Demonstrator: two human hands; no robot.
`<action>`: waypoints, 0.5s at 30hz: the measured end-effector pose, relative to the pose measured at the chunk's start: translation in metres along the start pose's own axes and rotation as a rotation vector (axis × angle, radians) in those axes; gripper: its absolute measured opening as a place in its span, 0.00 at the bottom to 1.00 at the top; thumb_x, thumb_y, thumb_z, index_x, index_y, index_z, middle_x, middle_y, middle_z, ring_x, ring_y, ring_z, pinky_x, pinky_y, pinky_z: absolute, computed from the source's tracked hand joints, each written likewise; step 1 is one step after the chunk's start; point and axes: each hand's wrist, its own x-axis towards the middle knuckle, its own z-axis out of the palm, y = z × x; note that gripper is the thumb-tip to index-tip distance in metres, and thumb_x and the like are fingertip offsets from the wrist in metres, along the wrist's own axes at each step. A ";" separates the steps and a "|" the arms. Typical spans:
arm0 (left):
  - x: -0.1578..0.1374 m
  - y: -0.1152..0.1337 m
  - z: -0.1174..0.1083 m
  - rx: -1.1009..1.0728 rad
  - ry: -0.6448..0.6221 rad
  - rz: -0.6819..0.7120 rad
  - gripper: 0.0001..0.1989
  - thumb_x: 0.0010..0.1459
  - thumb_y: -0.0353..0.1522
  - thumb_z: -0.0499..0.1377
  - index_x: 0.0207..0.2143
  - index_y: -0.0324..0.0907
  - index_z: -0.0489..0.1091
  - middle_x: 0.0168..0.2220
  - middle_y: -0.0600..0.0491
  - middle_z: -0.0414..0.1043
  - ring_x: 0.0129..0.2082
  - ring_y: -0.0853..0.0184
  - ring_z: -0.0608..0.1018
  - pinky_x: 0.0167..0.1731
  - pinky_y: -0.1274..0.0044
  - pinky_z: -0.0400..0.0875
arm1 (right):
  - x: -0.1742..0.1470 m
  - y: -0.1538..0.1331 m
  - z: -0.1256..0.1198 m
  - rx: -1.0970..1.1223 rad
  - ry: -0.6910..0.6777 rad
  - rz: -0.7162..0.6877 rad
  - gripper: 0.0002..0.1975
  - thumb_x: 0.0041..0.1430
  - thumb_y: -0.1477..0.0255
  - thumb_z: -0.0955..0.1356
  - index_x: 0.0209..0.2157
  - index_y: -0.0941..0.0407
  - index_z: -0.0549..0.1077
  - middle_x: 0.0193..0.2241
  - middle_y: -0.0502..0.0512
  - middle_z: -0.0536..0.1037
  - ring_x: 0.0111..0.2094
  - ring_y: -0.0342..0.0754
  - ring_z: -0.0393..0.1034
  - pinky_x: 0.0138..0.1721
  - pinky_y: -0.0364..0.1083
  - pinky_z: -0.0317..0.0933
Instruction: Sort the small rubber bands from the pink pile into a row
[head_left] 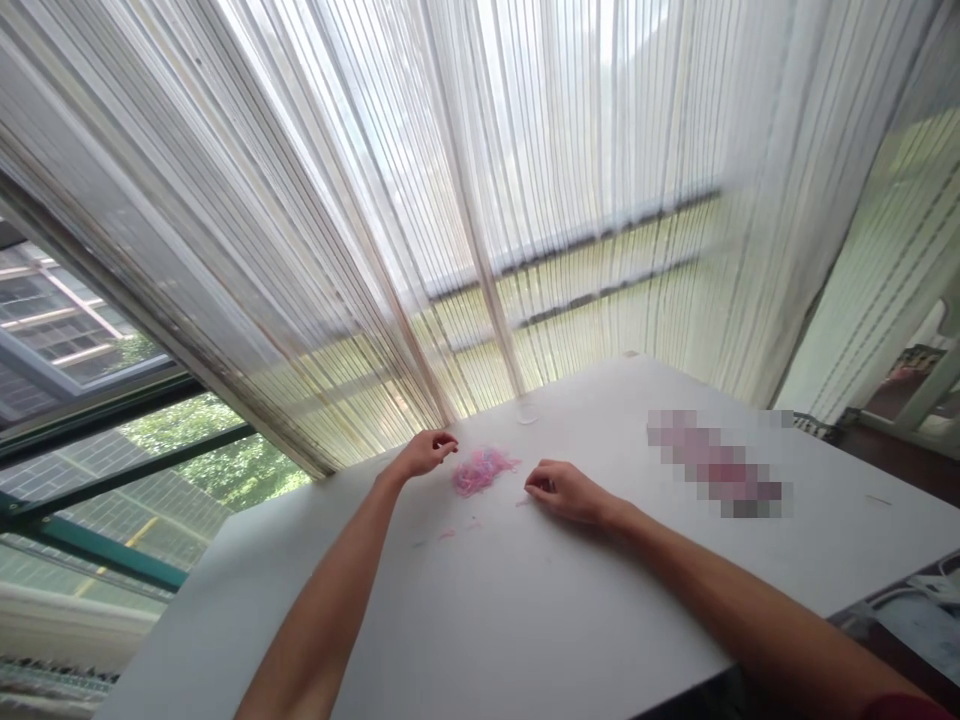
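A loose heap of thin pink strands (pixel 480 472), with some bluish ones mixed in, lies on the white table (pixel 465 620). My left hand (pixel 427 454) hovers just left of the heap, its fingers bent and a gap showing between thumb and forefinger; nothing is visible in it. To the heap's right, my right hand (pixel 566 490) rests low over the tabletop with fingertips pinched together. A tiny pink bit (pixel 523 502) shows right at those fingertips; whether they grip it is too small to tell. A few stray pink pieces (pixel 447 533) lie in front of the heap.
A clear round object (pixel 528 412) sits near the table's far edge. A pixelated pinkish patch (pixel 716 465) covers something on the right. Beyond it lies a thin brownish strip (pixel 877 500). Sheer curtains (pixel 585 250) hang along the table's back edge.
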 end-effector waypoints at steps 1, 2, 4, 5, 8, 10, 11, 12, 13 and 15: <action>-0.001 0.002 0.000 -0.017 0.003 0.009 0.17 0.57 0.39 0.54 0.39 0.37 0.75 0.37 0.47 0.80 0.29 0.65 0.78 0.29 0.76 0.73 | 0.000 0.000 0.000 0.005 0.007 0.001 0.09 0.58 0.72 0.65 0.34 0.57 0.79 0.30 0.54 0.74 0.29 0.45 0.69 0.34 0.44 0.65; -0.003 0.004 0.001 -0.033 0.008 0.018 0.17 0.57 0.39 0.54 0.39 0.37 0.75 0.37 0.47 0.80 0.29 0.66 0.78 0.29 0.77 0.73 | 0.000 0.000 0.001 0.009 0.016 0.002 0.09 0.59 0.71 0.65 0.35 0.57 0.78 0.30 0.54 0.74 0.29 0.44 0.69 0.34 0.44 0.65; -0.009 0.009 0.005 -0.058 0.023 0.035 0.17 0.58 0.40 0.53 0.40 0.37 0.74 0.38 0.47 0.80 0.29 0.67 0.77 0.29 0.77 0.73 | 0.001 -0.001 0.002 0.019 0.040 0.008 0.10 0.59 0.71 0.66 0.38 0.57 0.77 0.29 0.53 0.75 0.28 0.44 0.68 0.33 0.44 0.65; -0.012 0.012 0.008 -0.073 0.033 0.047 0.17 0.59 0.40 0.53 0.40 0.38 0.74 0.38 0.47 0.80 0.29 0.67 0.77 0.29 0.77 0.73 | 0.002 -0.001 0.003 0.028 0.053 0.011 0.11 0.59 0.70 0.66 0.40 0.58 0.76 0.29 0.53 0.75 0.28 0.44 0.69 0.34 0.44 0.65; -0.021 0.017 0.022 -0.143 0.064 0.082 0.16 0.58 0.40 0.54 0.39 0.38 0.75 0.37 0.47 0.80 0.32 0.65 0.78 0.30 0.77 0.73 | 0.006 -0.004 0.006 0.082 0.101 0.038 0.13 0.59 0.68 0.66 0.44 0.57 0.74 0.30 0.53 0.78 0.30 0.45 0.71 0.34 0.44 0.67; -0.025 0.020 0.033 -0.206 0.071 0.091 0.16 0.58 0.40 0.55 0.38 0.38 0.75 0.36 0.47 0.80 0.32 0.65 0.78 0.31 0.76 0.72 | 0.013 -0.005 0.008 0.121 0.129 0.067 0.14 0.59 0.66 0.66 0.45 0.56 0.73 0.32 0.53 0.79 0.32 0.45 0.74 0.35 0.44 0.68; -0.026 0.021 0.039 -0.234 0.071 0.091 0.16 0.58 0.41 0.56 0.38 0.38 0.75 0.36 0.47 0.80 0.32 0.65 0.78 0.31 0.76 0.72 | 0.017 -0.006 0.009 0.138 0.132 0.080 0.15 0.59 0.65 0.67 0.46 0.56 0.73 0.33 0.54 0.80 0.34 0.46 0.74 0.36 0.45 0.68; -0.027 0.022 0.044 -0.260 0.072 0.094 0.17 0.58 0.41 0.56 0.38 0.37 0.75 0.36 0.47 0.80 0.32 0.65 0.78 0.31 0.76 0.72 | 0.021 -0.006 0.010 0.153 0.126 0.089 0.16 0.59 0.64 0.67 0.47 0.56 0.73 0.35 0.55 0.80 0.35 0.46 0.75 0.37 0.45 0.69; -0.027 0.024 0.048 -0.282 0.072 0.099 0.17 0.57 0.41 0.57 0.38 0.37 0.75 0.36 0.47 0.80 0.32 0.65 0.78 0.31 0.76 0.72 | 0.026 -0.007 0.011 0.169 0.109 0.093 0.17 0.58 0.64 0.68 0.47 0.55 0.72 0.36 0.55 0.81 0.36 0.47 0.75 0.37 0.46 0.69; -0.028 0.026 0.056 -0.323 0.077 0.117 0.16 0.57 0.41 0.58 0.37 0.37 0.75 0.36 0.47 0.80 0.32 0.65 0.78 0.31 0.77 0.72 | 0.035 -0.007 0.012 0.185 0.072 0.096 0.17 0.57 0.64 0.69 0.47 0.56 0.72 0.36 0.55 0.81 0.37 0.47 0.76 0.39 0.46 0.69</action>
